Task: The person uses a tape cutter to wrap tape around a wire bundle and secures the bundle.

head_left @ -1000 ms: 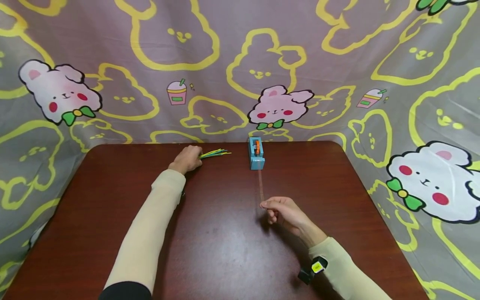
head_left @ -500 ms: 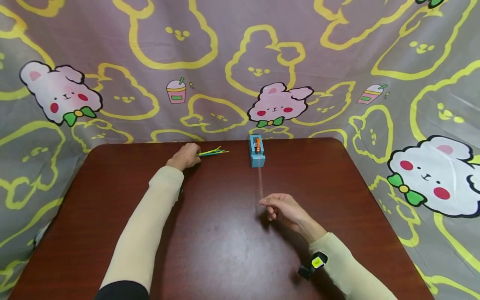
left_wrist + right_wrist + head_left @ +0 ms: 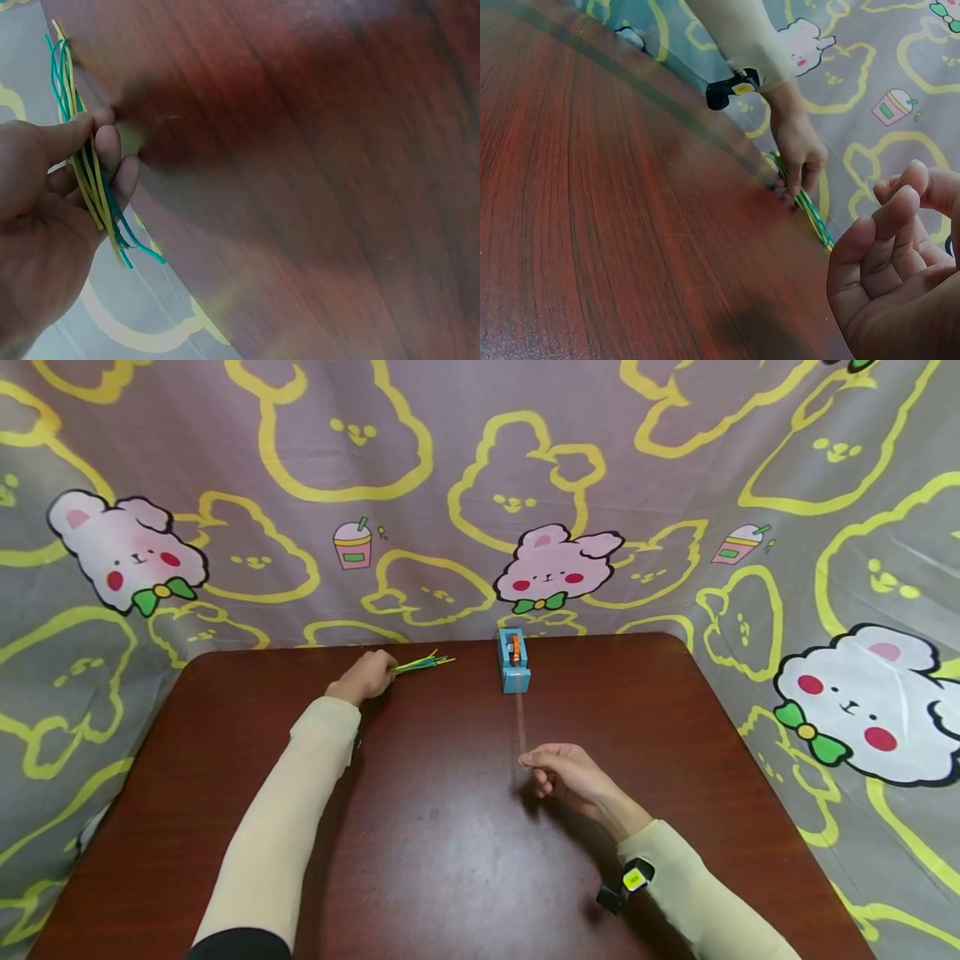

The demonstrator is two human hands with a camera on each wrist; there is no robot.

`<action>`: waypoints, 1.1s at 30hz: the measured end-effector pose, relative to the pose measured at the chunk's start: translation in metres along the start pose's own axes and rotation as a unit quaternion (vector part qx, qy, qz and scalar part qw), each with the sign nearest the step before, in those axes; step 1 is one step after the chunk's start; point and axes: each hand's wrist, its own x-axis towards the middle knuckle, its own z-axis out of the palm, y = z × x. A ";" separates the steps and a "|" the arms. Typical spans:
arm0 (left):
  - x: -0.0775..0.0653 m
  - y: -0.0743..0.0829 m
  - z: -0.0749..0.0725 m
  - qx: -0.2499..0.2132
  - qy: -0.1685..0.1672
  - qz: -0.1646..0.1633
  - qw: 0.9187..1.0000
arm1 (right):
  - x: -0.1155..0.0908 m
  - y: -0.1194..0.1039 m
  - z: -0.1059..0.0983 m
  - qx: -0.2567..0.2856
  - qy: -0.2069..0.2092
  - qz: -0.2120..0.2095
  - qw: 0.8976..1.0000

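Observation:
At the table's far left part, my left hand point(image 3: 365, 677) grips a bundle of thin yellow and green wires point(image 3: 423, 662). In the left wrist view the thumb and fingers close around the middle of the wires point(image 3: 88, 161), and both ends stick out. A blue tape dispenser point(image 3: 514, 678) with an orange hub stands near the back edge. From its front a strip of clear tape point(image 3: 521, 722) stretches toward me. My right hand point(image 3: 573, 777) pinches the strip's free end between thumb and forefinger, its other fingers curled, above the table's middle right.
The dark red-brown wooden table point(image 3: 442, 860) has rounded back corners. A cartoon-printed cloth point(image 3: 427, 460) hangs close behind its back edge and along both sides. Small black devices are strapped to the wrists, such as the right wrist camera point(image 3: 615, 897).
My left hand has drawn slightly left with the wires still in its grip. The right hand keeps the tape stretched in nearly the same place. The head view has shifted a little.

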 end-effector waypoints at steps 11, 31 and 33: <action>-0.012 -0.002 0.011 0.015 0.032 0.010 0.999 | -0.001 0.000 0.000 -0.004 0.002 -0.002 1.000; -0.023 -0.002 0.026 -0.074 0.044 0.027 0.996 | -0.002 -0.006 -0.004 -0.002 0.002 -0.003 1.000; -0.025 0.001 0.027 -0.083 0.047 0.029 0.995 | -0.002 -0.006 -0.005 -0.003 0.002 0.001 1.000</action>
